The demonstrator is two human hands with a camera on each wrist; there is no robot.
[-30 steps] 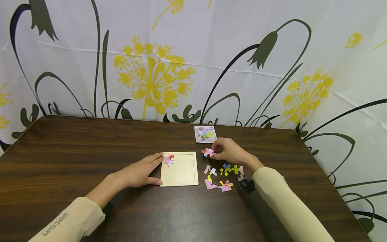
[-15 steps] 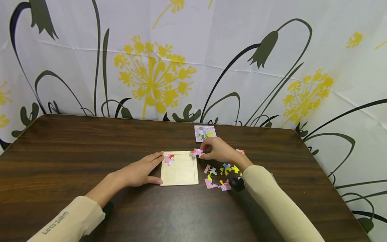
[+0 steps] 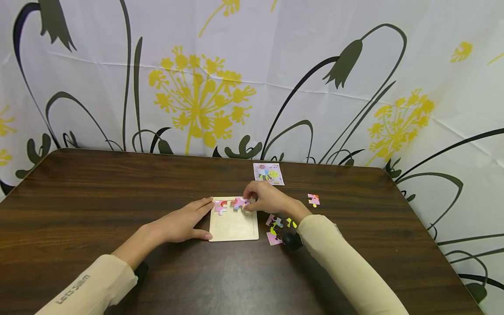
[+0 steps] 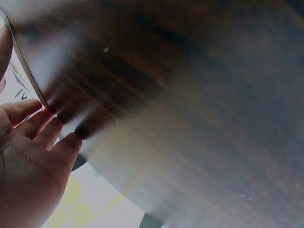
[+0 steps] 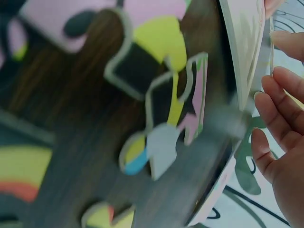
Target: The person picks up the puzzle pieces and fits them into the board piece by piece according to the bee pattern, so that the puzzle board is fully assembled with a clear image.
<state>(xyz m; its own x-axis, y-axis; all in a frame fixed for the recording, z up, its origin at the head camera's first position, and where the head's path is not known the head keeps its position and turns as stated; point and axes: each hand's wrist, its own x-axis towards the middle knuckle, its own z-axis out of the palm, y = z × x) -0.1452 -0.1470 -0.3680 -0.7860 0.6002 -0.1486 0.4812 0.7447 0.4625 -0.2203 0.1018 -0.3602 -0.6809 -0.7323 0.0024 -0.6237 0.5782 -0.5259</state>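
In the head view, my left hand (image 3: 182,225) rests against the left edge of a pale wooden puzzle board (image 3: 233,229), fingers extended and thumb near its front corner. A pink puzzle piece with a red patch (image 3: 221,207) lies in the board's back left corner. My right hand (image 3: 272,200) pinches another pink puzzle piece (image 3: 238,203) over the board's back edge, just right of the first piece. The left wrist view shows the left fingertips (image 4: 69,142) along the board's edge. In the right wrist view the held piece is mostly hidden by the fingers.
Loose puzzle pieces (image 3: 274,239) lie right of the board, partly under the right forearm. One pink piece (image 3: 313,200) sits apart, farther right. Behind the right hand is a square bee picture card (image 3: 268,173). A patterned curtain (image 3: 291,65) hangs behind the dark wooden table (image 3: 118,188).
My right hand has carried the pinched piece leftward from beside the board to above its back edge. The lone pink piece on the right has come into view. My left hand stays put.
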